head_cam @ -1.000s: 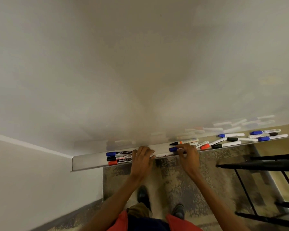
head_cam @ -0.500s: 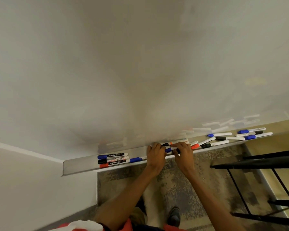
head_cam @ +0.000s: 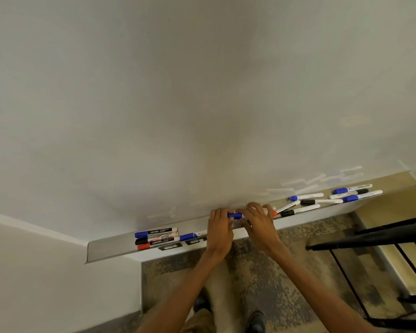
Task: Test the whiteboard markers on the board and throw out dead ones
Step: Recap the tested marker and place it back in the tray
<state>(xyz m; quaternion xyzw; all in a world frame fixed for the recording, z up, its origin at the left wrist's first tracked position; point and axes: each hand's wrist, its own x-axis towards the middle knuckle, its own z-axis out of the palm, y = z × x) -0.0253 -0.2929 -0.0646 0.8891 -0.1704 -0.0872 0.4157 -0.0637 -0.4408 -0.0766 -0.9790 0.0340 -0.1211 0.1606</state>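
Left hand [head_cam: 220, 230] apparently pinches a glossy blue-capped marker [head_cam: 234, 215] over the metal tray [head_cam: 106, 248]; right hand [head_cam: 258, 224] hides its barrel (grip unclear).

A long pale grey metal ledge [head_cam: 111, 248] runs along the foot of the white board [head_cam: 202, 92]. Near its left end three white-barrelled markers lie side by side, touching: a blue-capped marker [head_cam: 154, 233] at the back, a black-capped marker [head_cam: 154, 239] between and a red-capped marker [head_cam: 154, 244] in front. A second blue-capped marker [head_cam: 190, 236] lies just to their right. Toward the right end a loose scatter of white markers with blue and black caps [head_cam: 322, 201] lies at mixed angles; the nearest one [head_cam: 283, 209] seems orange-tipped.
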